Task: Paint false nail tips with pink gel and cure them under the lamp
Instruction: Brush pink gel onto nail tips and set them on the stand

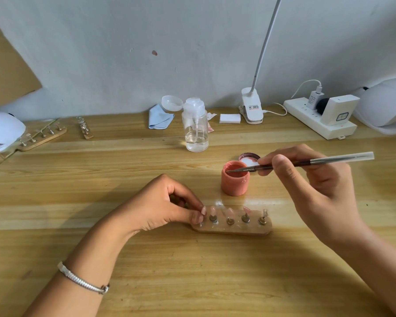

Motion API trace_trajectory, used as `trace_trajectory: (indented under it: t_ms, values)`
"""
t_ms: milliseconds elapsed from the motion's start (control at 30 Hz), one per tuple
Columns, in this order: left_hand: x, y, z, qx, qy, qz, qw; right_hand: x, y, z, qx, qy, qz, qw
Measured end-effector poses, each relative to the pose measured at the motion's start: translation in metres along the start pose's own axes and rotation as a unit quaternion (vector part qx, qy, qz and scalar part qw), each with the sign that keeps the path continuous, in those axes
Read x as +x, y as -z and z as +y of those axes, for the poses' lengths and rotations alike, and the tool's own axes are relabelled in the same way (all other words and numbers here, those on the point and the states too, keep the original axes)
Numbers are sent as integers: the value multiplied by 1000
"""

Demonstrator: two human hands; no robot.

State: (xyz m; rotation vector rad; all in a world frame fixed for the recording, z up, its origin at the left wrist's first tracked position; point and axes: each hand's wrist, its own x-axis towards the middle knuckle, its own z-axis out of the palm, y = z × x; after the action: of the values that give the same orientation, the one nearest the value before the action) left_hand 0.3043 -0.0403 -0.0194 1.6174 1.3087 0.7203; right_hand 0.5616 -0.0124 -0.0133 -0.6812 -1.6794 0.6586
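A wooden nail holder [232, 227] lies on the table in front of me, with several false nail tips [246, 210] standing on small metal pegs. My left hand [167, 207] pinches the holder's left end between thumb and fingertips. My right hand [306, 186] grips a thin brush [318, 160], its tip dipped into the open pink gel jar [234, 179] just behind the holder. The jar's lid [247, 157] lies upturned behind the jar. A white curing lamp [384, 106] sits at the far right against the wall.
A clear pump bottle [195, 126], a blue cloth [159, 117], white pads [229, 118], a clip lamp [252, 106] and a power strip [318, 121] line the back. Two more nail holders [42, 136] and a white object [2, 129] lie at the far left.
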Motion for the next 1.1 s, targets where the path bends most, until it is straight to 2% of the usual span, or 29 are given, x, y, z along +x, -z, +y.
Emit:
trace_trajectory:
  t_ms: [533,800,967,1033,1100]
  values:
    - [3,-1,-5,1,-9,-7,1000,3,1,0,-27,-12,41,999]
    - [1,-3,-1,36,4,-15,999,3,1,-1,-24,-14,52,998]
    - [-1,-11,5,49,-23,-15,998,4,1,-1,-20,-15,61,998]
    - [-1,-15,7,48,-44,7,998,5,2,0,-26,-16,71,997]
    - [-1,-24,11,62,-75,64,993,6,2,1,-25,-23,86,996]
